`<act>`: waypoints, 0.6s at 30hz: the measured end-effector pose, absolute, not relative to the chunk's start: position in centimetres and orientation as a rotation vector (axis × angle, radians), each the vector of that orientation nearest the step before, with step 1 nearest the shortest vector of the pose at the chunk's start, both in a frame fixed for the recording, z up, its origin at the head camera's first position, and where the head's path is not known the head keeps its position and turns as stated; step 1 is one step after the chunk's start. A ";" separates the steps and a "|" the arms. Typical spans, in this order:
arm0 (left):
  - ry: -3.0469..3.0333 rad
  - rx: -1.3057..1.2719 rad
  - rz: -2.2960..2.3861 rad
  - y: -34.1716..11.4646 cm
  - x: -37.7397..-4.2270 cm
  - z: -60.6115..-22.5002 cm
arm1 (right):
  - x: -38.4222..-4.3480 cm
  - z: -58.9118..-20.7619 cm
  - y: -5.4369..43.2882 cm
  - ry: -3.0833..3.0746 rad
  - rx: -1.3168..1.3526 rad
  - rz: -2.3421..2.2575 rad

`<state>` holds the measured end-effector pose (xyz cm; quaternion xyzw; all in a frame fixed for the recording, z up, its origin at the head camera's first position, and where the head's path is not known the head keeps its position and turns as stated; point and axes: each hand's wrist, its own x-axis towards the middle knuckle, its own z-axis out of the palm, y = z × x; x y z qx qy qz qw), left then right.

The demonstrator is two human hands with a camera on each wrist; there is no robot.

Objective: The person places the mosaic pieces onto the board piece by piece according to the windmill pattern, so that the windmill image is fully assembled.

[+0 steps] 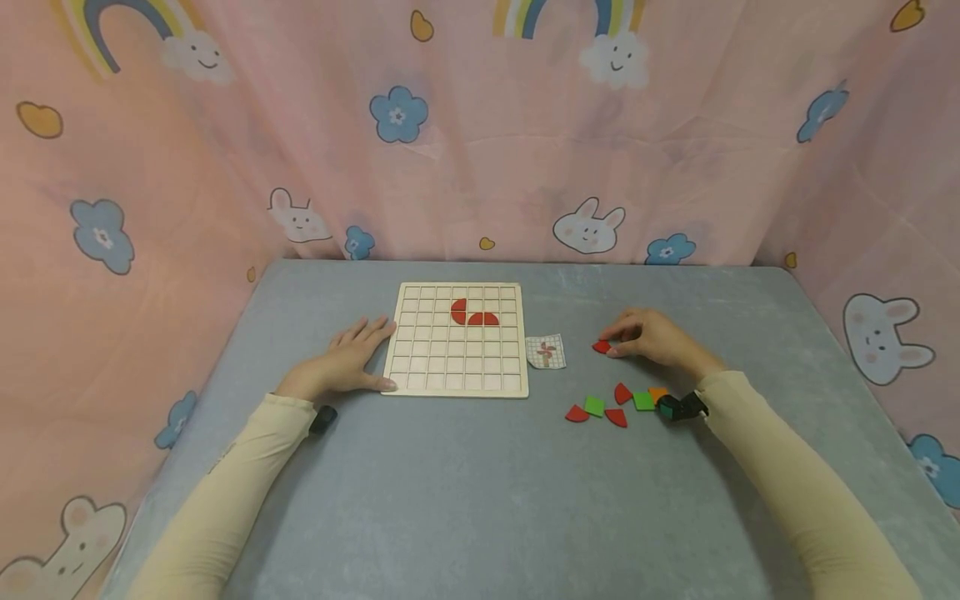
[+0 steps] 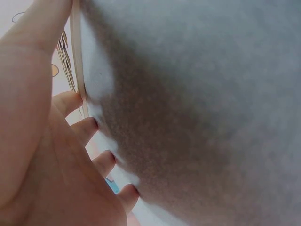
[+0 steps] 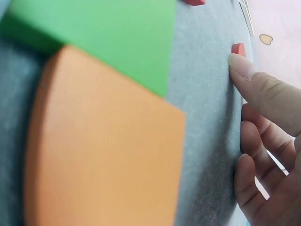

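3-sided curtained booth (image 1: 840,217), pink cartoon drapes (image 1: 480,183), grey table (image 1: 465,492)

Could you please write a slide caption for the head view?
Left hand touches a wooden grid board; right hand pinches a red quarter-circle piece near a pattern card.

Left arm (image 1: 225,496) sleeved, angled in from lower left of head view; left hand (image 1: 347,360) left of centre, palm down, fingers (image 2: 84,129) spread, thumb (image 1: 378,383) set apart. Right arm (image 1: 802,475) sleeved, angled in from lower right; right hand (image 1: 651,336) right of centre, thumb and fingertips pinching, other fingers bent.
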<state>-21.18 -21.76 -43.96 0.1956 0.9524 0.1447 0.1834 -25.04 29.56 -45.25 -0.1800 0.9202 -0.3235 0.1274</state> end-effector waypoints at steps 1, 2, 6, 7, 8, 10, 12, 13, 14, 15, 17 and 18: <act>2.685 0.551 0.406 -21.8 -21.2 -44.0 | -25.0 -45.3 29.6 2.687 -0.516 -0.931; 2.686 0.555 0.402 -21.8 -21.2 -44.0 | -25.0 -45.4 29.6 2.694 -0.511 -0.923; 2.687 0.552 0.392 -21.8 -21.2 -44.1 | -24.9 -45.4 29.5 2.707 -0.505 -0.911; 2.688 0.552 0.395 -21.8 -21.2 -44.1 | -24.9 -45.4 29.5 2.708 -0.506 -0.912; 2.691 0.551 0.394 -21.8 -21.2 -44.1 | -24.9 -45.4 29.5 2.708 -0.507 -0.914; 2.693 0.547 0.393 -21.8 -21.2 -44.1 | -24.9 -45.3 29.5 2.712 -0.508 -0.912; 2.693 0.541 0.391 -21.8 -21.2 -44.1 | -24.8 -45.2 29.4 2.713 -0.508 -0.911; 2.693 0.539 0.389 -21.8 -21.2 -44.1 | -24.8 -45.2 29.3 2.718 -0.504 -0.904; 2.693 0.538 0.387 -21.8 -21.2 -44.1 | -24.8 -45.1 29.3 2.721 -0.500 -0.898; 2.693 0.538 0.386 -21.8 -21.2 -44.1 | -24.8 -45.1 29.2 2.724 -0.497 -0.893; 2.693 0.538 0.384 -21.7 -21.2 -44.0 | -24.7 -45.0 29.1 2.728 -0.492 -0.884; 2.693 0.539 0.384 -21.7 -21.2 -44.0 | -24.8 -45.0 29.1 2.731 -0.490 -0.877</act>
